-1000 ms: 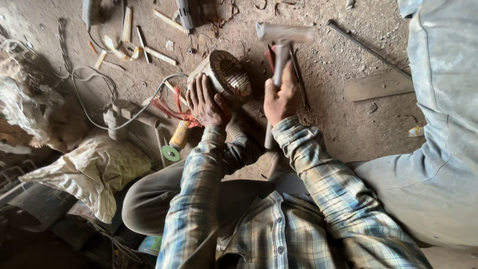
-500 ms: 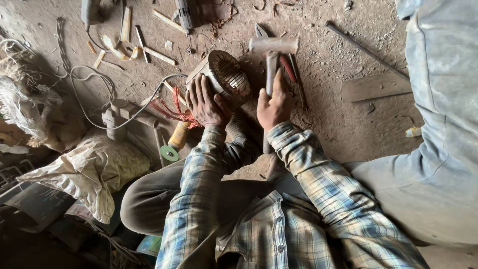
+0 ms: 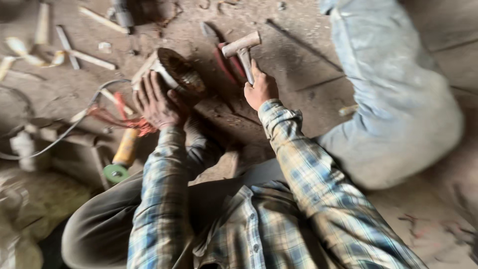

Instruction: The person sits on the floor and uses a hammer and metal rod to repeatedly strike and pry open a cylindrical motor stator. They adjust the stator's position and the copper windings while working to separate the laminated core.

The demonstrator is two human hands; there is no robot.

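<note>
Dusty floor (image 3: 308,60) strewn with tools, round motor coil (image 3: 177,74) lying on it ahead of the knees, left hand (image 3: 157,102) spread flat against the coil's side, right hand (image 3: 260,89) clamped around a hammer (image 3: 242,49), head raised just right of the coil

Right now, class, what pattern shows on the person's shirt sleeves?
A blue and cream plaid check on the sleeves, clearest in the head view.

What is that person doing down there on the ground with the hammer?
A person in a checked shirt sits on a dusty floor. The right hand grips a hammer by its handle, head raised. The left hand rests on a round metal motor part lying on its side. Red-handled pliers, red wires and a yellow-handled tool lie nearby. Another person in pale clothes is alongside.
</note>
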